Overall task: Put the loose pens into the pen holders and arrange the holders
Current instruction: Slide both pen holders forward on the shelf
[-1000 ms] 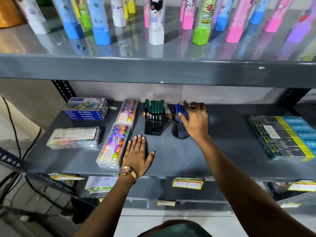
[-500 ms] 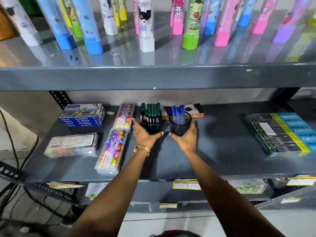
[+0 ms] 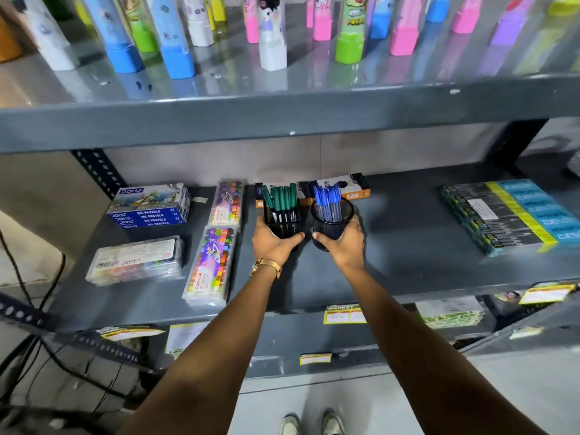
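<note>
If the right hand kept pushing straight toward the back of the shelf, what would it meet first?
The right hand already wraps the round holder of blue pens. Going straight on, that holder would probably meet the orange-edged box lying behind it, though the gap between them is hard to judge.

Mid shelf (image 3: pixel 408 277): two pen holders side by side, apart, near back. Left holder (image 3: pixel 284 221) w/ pens (image 3: pixel 281 199) upright in it, left hand (image 3: pixel 274 243) round its front; right holder (image 3: pixel 332 222) w/ pens (image 3: pixel 328 200) in it, right hand (image 3: pixel 343 243) round its front. Flat boxes (image 3: pixel 351 186) behind both. Pastel packs (image 3: pixel 213 262) just left of holders, stacked boxes (image 3: pixel 150 207) further left. Big pack (image 3: pixel 508 211) well apart, right. Upper shelf (image 3: pixel 282 120) above, tubes (image 3: pixel 273 36) standing on it
</note>
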Action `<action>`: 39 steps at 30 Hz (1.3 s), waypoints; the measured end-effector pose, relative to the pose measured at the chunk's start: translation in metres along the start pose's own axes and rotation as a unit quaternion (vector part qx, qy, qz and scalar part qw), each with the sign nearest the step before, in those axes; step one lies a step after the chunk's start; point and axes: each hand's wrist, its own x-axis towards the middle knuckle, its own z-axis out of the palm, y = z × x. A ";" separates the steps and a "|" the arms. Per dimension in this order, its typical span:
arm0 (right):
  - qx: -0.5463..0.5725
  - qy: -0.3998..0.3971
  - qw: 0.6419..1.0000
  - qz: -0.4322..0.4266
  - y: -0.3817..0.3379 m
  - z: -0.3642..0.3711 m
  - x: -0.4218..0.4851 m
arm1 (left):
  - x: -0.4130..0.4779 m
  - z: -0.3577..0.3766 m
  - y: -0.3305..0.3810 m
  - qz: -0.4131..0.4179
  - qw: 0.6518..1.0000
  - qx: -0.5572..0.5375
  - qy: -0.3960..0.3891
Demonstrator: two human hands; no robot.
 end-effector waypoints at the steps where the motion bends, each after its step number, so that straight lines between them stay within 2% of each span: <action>1: -0.002 0.001 1.000 0.002 0.001 -0.003 -0.007 | -0.008 -0.002 -0.002 0.006 1.000 -0.003 0.003; 11: -0.019 -0.036 0.999 0.023 0.009 -0.042 -0.063 | -0.083 -0.023 -0.007 0.007 1.000 -0.010 0.015; 21: -0.012 -0.049 0.999 0.016 0.011 -0.065 -0.103 | -0.131 -0.043 0.005 -0.008 1.000 -0.011 -0.022; 39: -0.018 -0.067 0.997 0.043 0.006 -0.064 -0.104 | -0.133 -0.044 0.009 -0.014 0.999 -0.020 -0.036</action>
